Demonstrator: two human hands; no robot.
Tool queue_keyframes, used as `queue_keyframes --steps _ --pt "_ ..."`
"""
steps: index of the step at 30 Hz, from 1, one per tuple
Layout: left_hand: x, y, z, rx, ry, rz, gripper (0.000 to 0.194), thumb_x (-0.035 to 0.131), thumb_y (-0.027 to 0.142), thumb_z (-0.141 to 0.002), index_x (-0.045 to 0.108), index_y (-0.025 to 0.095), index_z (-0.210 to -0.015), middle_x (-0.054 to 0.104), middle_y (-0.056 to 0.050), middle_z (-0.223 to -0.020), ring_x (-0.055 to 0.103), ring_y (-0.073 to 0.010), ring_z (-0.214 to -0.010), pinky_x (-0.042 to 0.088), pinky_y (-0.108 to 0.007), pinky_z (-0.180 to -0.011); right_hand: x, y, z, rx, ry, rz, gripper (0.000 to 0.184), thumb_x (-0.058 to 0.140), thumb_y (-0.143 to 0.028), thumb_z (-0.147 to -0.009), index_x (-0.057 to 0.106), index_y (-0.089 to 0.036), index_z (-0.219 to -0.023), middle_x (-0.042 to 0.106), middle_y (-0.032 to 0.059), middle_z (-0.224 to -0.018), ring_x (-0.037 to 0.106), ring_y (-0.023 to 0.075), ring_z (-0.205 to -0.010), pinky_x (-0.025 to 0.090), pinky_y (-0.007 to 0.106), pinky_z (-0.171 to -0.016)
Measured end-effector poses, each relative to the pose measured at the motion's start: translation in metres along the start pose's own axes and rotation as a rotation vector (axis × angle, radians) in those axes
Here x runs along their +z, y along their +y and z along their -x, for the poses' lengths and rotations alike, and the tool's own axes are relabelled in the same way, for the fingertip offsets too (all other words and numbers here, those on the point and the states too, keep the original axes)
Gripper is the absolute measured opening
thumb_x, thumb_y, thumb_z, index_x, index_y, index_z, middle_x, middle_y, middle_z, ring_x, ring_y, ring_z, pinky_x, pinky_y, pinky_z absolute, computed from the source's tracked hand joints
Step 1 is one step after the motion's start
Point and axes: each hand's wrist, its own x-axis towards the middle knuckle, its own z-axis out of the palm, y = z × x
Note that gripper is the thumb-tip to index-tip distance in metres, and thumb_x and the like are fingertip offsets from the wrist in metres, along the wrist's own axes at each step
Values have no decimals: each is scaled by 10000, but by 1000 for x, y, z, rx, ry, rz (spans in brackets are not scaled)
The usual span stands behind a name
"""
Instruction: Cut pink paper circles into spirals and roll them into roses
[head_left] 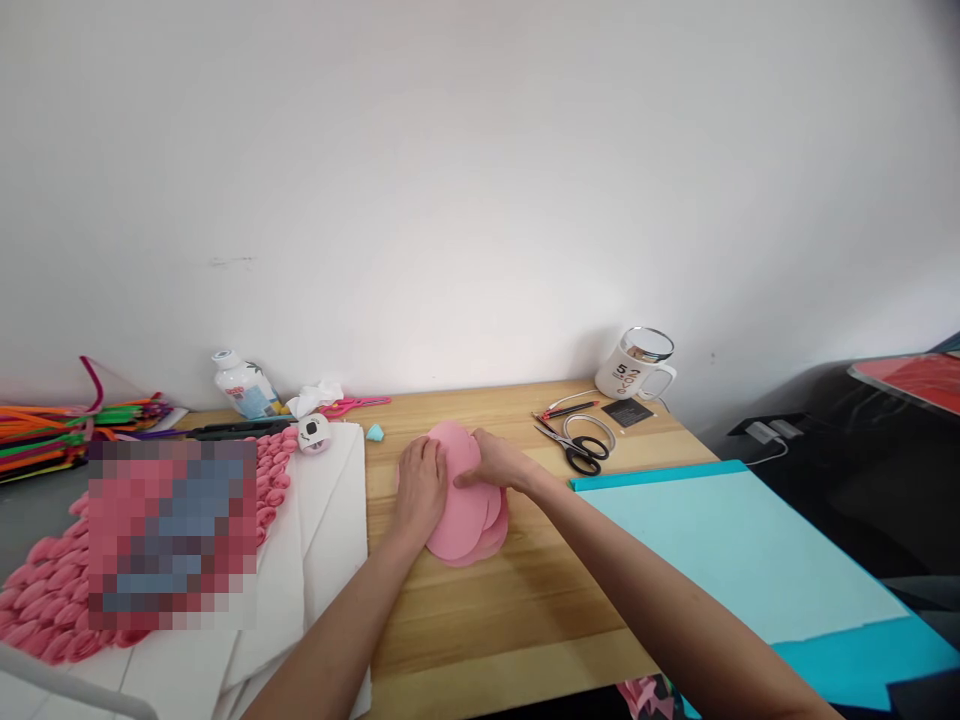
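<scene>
Midway along the desk [525, 620], the pink paper shapes [457, 530] look light, thin and easily creased; the left hand [422, 490] lies flattened on them, the right hand [491, 462] curls over their far-right edge, where a gentle rim pinch suits

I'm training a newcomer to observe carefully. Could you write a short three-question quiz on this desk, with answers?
1. Which is nearest the mug?
(a) bottle
(b) black card
(c) pink scissors

2. True or false: the left hand and right hand both touch the pink paper.

3. Fill in: from the wearer's view, the black scissors lie to the ____ of the pink paper.

Key: 1. b; 2. true; 3. right
</scene>
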Motion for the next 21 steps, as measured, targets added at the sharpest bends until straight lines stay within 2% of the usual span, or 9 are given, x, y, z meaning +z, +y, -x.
queue_keyframes --steps 4,11,21 --pt "0 0 -1 -41 1 29 269 333 247 -925 561 149 -1029 594 -140 -1087 535 -257 -1037 414 -443 -926 1 -1 3 -17 11 -101 582 711 -283 -637 467 -129 -1142 619 153 -1101 601 296 -963 448 322 -679" --pt "-7 5 -1 -54 -27 51 277 317 252 -932 542 136 -1043 592 -143 -1063 527 -261 -1010 413 -447 -912 0 -4 9 -18 -53 -240 724 737 -275 -582 416 -132 -1215 617 143 -1080 600 292 -940 465 327 -672" --pt "-10 9 -2 -76 -27 76 244 326 247 -924 543 165 -999 589 -127 -1037 525 -258 -1000 405 -448 -909 -1 -1 9 32 -91 -347 632 711 -293 -616 438 -142 -1165 612 111 -1027 598 248 -862 465 294 -604"
